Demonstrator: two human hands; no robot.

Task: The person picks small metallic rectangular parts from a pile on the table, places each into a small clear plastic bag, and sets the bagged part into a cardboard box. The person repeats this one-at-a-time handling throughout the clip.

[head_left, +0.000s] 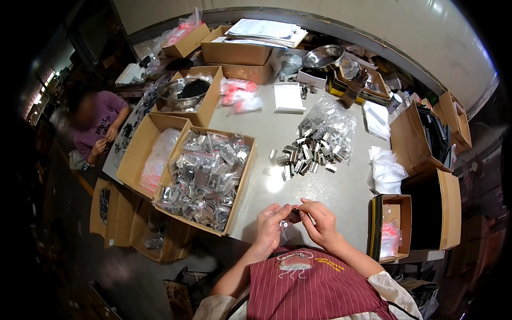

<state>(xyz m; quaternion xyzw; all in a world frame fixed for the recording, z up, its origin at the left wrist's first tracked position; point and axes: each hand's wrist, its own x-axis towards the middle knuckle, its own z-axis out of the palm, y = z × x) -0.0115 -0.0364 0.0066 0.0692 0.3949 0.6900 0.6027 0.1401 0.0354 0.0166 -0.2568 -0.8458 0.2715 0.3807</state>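
Close in front of my body, both hands meet over a small clear plastic bag [286,230]. My left hand [269,226] is closed, pinching the bag between thumb and fingers. A small dark metal piece [294,215] shows between the fingertips; whether it lies inside the bag I cannot tell. My right hand [321,224] is closed on that piece from the other side. Farther out on the table lies a pile of small shiny metal pieces [306,154], partly on a large clear plastic bag [341,120]. To the left, a cardboard box [246,176] holds many small bagged metal pieces.
Another cardboard box [128,165] with clear bags adjoins it. Behind, a metal bowl [169,93] holds black parts. White sheets [386,170] and a small box of bags [392,205] lie right. A co-worker in a purple shirt [101,120] sits far left.
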